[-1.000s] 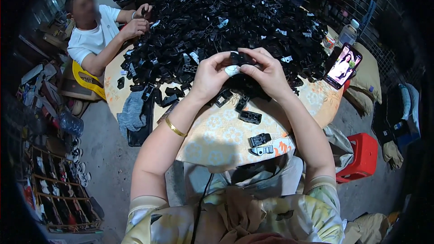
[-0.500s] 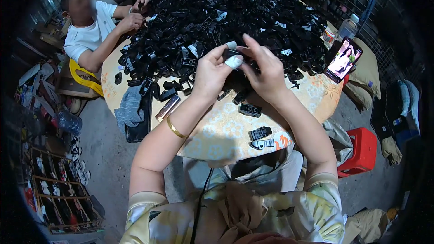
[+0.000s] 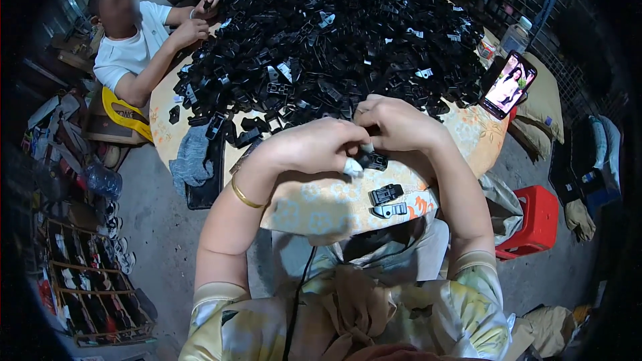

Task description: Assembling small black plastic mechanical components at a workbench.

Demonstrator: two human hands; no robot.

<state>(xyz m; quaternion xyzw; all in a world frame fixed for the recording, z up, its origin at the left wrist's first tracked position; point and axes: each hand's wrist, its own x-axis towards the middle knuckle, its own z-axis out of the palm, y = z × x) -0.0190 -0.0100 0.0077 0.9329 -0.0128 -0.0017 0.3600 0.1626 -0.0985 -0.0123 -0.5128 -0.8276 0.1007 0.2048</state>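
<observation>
My left hand [image 3: 317, 147] is low over the near part of the table, fingers curled, with white wraps on its thumb and a fingertip. Beside it, my right hand [image 3: 399, 124] bends downward with closed fingers, close to the left fingertips. Whatever either hand grips is hidden behind the fingers. Just below them lies a black plastic part [image 3: 378, 162], partly covered. Nearer to me sit another black part [image 3: 386, 194] and a grey, metallic-looking piece [image 3: 390, 210], side by side. Beyond the hands rises a big heap of black plastic parts [image 3: 334, 40].
A lit phone [image 3: 508, 85] stands at the table's right edge, near a clear bottle [image 3: 515, 38]. Grey cloth [image 3: 192, 160] hangs at the left edge. Across on the left, a person in a white shirt [image 3: 137, 53] handles parts. A red stool [image 3: 531, 222] stands at right.
Both my hands have come down toward me from in front of the heap, where they held a small dark part between them. My wrists are now bent and the fingers point lower.
</observation>
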